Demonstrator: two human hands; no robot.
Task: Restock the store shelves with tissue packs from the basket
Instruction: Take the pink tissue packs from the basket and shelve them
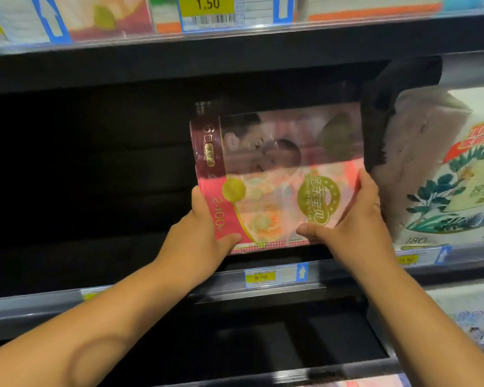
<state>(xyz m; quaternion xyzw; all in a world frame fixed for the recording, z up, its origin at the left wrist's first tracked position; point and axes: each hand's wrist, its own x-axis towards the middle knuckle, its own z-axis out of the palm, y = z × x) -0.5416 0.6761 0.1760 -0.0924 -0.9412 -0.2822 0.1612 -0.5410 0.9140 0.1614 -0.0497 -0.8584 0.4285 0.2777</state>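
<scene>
A pink and maroon tissue pack with a gold round logo is held upright in the dark opening of the middle shelf. My left hand grips its lower left corner, thumb on the front. My right hand grips its lower right edge. The pack's bottom edge sits just above the shelf's front lip. The basket is not in view.
White tissue packs with a green plant print stand right of the held pack, a dark object leaning between them. The shelf above carries more packs and a yellow 1.50 price tag. The shelf space to the left is dark.
</scene>
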